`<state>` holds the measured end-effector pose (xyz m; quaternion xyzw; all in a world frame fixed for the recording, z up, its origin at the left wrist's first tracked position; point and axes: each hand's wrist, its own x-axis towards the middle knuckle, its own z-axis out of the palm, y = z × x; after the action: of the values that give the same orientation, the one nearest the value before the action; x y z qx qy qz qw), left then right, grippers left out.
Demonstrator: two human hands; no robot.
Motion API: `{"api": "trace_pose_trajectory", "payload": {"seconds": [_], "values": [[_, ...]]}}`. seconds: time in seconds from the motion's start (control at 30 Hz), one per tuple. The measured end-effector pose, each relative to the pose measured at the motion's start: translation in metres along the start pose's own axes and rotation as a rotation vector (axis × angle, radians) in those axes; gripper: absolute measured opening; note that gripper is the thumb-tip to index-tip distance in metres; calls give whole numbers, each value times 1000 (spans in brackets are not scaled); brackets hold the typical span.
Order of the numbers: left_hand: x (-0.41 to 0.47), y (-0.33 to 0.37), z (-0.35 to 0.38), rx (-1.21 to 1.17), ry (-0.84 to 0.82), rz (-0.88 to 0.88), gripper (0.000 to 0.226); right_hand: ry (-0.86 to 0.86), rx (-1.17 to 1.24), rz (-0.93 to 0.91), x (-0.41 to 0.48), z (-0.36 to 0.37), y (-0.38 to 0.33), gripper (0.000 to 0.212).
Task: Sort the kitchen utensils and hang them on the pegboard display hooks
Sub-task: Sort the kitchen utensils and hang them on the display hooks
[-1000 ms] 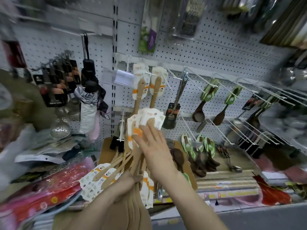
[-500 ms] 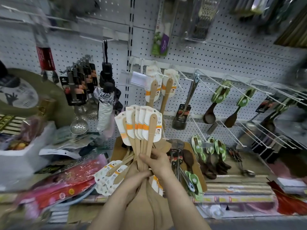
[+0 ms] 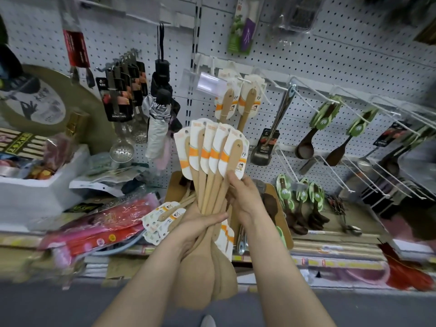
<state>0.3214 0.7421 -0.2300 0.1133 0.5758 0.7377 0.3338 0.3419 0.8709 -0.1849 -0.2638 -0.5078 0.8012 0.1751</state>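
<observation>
Raised and spread wider since half a second ago, the wooden spatulas (image 3: 212,161) are now fanned out, five carded handles side by side, and the right grip (image 3: 245,197) has been slid up from the handles to the foremost card. That front spatula is pinched by the right grip, thumb on its face, fingers tucked behind. Lower down, the bunched handles are clasped by the left grip (image 3: 200,230), thumb laid across them. So the cards stand above both grips and the blades hang below, partly covered by the forearms.

More carded spatulas (image 3: 162,220) are splayed out just left of the left grip; whether they are held or merely lying there cannot be told. Behind the fan, two matching spatulas (image 3: 238,100) are hung on the pegboard (image 3: 330,43). Over at the left, a white foam box (image 3: 47,185) is seen, filled with packets too blurred to be named. Off to the right, dark spoons (image 3: 304,147) with green cards are hung on the pegboard too.
</observation>
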Motion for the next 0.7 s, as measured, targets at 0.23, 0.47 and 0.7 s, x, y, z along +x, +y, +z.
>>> {"api": "trace_pose_trajectory", "payload": {"seconds": [0.23, 0.47, 0.7], "values": [[-2, 1, 0, -9, 44, -2, 46, 62, 28, -60, 4, 2, -17, 19], [-5, 7, 0, -114, 117, -14, 18, -21, 12, -7, 6, 6, -23, 13], [0, 2, -4, -82, 116, 31, 24, -68, 9, 2, 15, 6, -22, 19]]}}
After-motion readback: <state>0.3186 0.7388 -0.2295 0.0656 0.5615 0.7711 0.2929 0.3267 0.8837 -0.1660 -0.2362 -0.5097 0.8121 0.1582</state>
